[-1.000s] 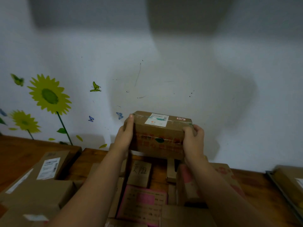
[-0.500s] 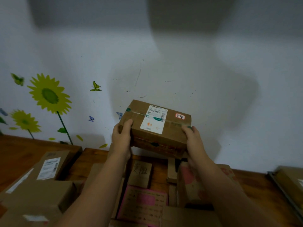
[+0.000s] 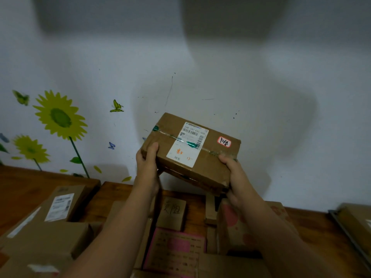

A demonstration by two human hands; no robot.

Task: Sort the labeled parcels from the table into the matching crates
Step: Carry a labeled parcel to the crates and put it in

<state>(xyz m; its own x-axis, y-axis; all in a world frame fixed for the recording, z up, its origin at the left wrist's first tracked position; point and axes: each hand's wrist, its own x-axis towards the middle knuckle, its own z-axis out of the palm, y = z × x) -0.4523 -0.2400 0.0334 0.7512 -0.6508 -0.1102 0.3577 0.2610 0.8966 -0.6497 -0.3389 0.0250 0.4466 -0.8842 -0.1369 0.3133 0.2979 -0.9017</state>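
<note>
Brown cardboard forms the parcel (image 3: 190, 157), which is held in the air in front of the wall, above the far middle of the table (image 3: 321, 223). It is gripped at both short ends: the left hand (image 3: 147, 167) is curled round the left end with the thumb laid on top, and the right hand (image 3: 237, 177) is wrapped round the near right corner. The long axis is set left to right between the hands, so neither is nearer and the load is shared. The top face is tilted toward the camera, with a white label (image 3: 187, 146) and a small red-edged sticker (image 3: 224, 141) shown. Below the hands the table is crowded with other boxes (image 3: 46, 239), so little room is left there. A grey rim (image 3: 349, 238) is seen at the right edge; whether it belongs to a crate cannot be told. Bare wood and open air are found on that side
</note>
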